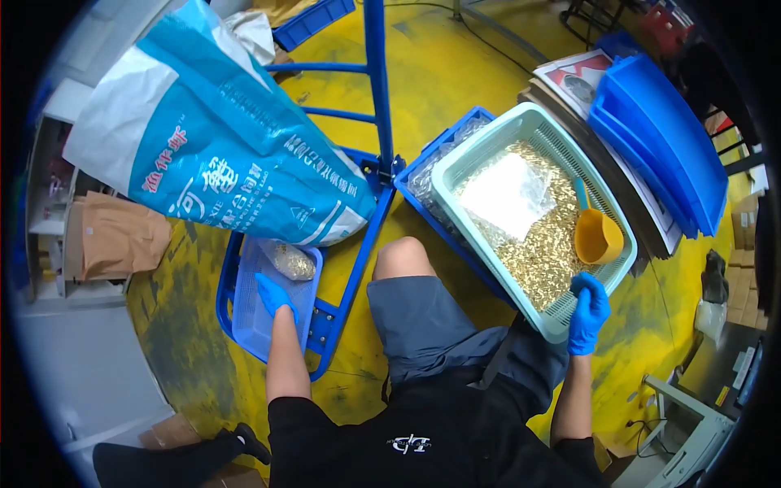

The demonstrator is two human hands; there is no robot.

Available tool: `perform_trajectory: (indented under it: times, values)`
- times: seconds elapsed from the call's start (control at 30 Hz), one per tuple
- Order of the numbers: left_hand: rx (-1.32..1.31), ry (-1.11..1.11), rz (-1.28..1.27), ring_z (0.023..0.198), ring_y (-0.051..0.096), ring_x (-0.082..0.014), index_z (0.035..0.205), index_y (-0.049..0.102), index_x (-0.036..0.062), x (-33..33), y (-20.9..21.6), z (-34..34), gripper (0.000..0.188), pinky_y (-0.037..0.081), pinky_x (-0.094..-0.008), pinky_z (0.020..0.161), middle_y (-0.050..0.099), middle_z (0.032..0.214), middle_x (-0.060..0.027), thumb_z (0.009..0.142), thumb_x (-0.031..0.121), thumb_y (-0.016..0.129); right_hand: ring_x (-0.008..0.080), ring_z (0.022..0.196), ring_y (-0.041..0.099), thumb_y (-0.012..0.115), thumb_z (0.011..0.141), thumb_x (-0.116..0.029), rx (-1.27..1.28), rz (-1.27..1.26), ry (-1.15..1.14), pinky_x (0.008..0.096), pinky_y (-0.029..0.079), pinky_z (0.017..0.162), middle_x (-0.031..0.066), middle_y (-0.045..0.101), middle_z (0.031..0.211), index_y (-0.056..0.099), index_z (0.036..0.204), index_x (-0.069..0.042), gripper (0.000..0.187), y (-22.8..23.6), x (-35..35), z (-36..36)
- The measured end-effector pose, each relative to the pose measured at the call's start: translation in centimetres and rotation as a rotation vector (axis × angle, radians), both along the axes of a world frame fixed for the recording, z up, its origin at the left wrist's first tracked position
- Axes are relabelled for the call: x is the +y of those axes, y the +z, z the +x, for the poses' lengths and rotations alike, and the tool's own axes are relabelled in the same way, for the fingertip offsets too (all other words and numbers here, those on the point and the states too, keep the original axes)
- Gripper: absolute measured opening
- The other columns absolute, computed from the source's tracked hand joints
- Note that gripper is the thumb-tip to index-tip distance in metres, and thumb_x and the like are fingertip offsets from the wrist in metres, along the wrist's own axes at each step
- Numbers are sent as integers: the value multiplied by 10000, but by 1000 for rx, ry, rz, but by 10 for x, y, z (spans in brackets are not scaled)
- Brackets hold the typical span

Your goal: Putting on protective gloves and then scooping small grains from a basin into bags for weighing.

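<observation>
My left hand (278, 297), in a blue glove, is over a small blue basket (247, 313), fingers stretched out. Just beyond its fingertips a clear bag of pale pellets (290, 262) lies in that basket. My right hand (587, 313), gloved too, is closed at the near right rim of a mint-green basket (449, 195); whatever its fingers hold is hidden. Loose golden pellets (533, 272) cover the bottom of this basket. On them rest several clear plastic bags (506, 195) and a yellow scoop (598, 236) with a blue-green handle.
A large blue-and-white sack (236, 138) leans over the blue metal cart frame (346, 305) on the left. Beneath the mint basket is a blue crate (415, 167) holding clear plastic. Blue trays (659, 146) and cardboard sheets stand to the right. A brown paper bag (122, 236) is far left.
</observation>
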State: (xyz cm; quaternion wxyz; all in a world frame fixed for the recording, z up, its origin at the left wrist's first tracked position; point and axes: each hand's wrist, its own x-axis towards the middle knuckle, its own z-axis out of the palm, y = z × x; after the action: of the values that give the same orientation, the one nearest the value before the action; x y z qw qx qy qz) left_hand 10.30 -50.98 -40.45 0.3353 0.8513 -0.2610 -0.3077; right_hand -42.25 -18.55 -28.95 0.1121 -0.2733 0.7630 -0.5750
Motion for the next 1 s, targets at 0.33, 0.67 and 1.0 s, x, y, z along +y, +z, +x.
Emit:
perform_trajectory:
  times: [0.33,0.67,1.0]
  values:
    - [-671,-308,-199,1145,454,-388,1238,464,-43,41,85,-35,660,366,-440,962,480,1239,-264,905,520,378,302,788,631,574,823,-187,180,290,298,367,504,698,141,649,904,638,988,-76,209,0,-12,11]
    - [-455,-871,-801,1048,513,-276,1145,517,-52,57,138,-204,341,396,-369,921,546,1129,-185,891,175,536,341,670,610,531,838,-256,226,421,365,444,488,606,158,631,779,610,876,-79,198,-8,-3,12]
    - [-703,-1605,-496,1187,417,-379,1230,458,2,133,118,-421,669,370,-438,972,401,1302,-264,747,423,652,370,638,602,517,818,-338,222,611,482,484,469,585,189,613,681,600,763,-70,286,-14,3,10]
